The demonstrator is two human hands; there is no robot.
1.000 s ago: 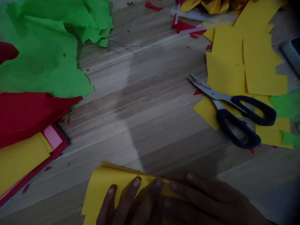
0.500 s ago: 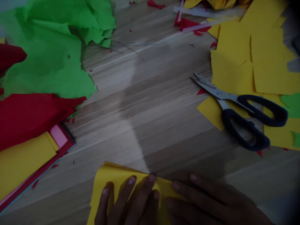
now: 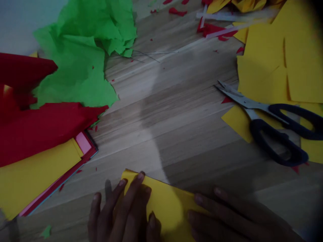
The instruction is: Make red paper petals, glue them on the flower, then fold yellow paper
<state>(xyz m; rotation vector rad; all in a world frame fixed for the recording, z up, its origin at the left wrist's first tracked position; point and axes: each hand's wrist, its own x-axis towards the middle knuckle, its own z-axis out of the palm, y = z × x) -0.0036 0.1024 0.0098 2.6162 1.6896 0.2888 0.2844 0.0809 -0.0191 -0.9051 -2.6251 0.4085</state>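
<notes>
A folded sheet of yellow paper point(image 3: 166, 205) lies on the wooden surface at the bottom of the view, its lower part cut off by the frame. My left hand point(image 3: 123, 211) rests on its left side, fingers spread, with fingertips at the folded top edge near the corner. Flat across the paper's right side lies my right hand point(image 3: 227, 215), its fingers stretched out and in shadow. Both hands press on the paper without gripping it. To the right, beyond my right hand, are scissors point(image 3: 267, 117) with dark blue handles, blades slightly apart.
Crumpled green paper point(image 3: 83, 67) and red paper point(image 3: 50, 127) lie at the left, above a stack of coloured sheets point(image 3: 42, 181). Yellow pieces point(image 3: 264, 70) cover the right side. Whitish strips point(image 3: 232, 16), red scraps point(image 3: 178, 12) and thin wires point(image 3: 151, 53) lie farther back.
My left hand has slid left along the paper's top edge to its corner, which now lies flatter. My right hand stays on the paper. The whole view has shifted slightly.
</notes>
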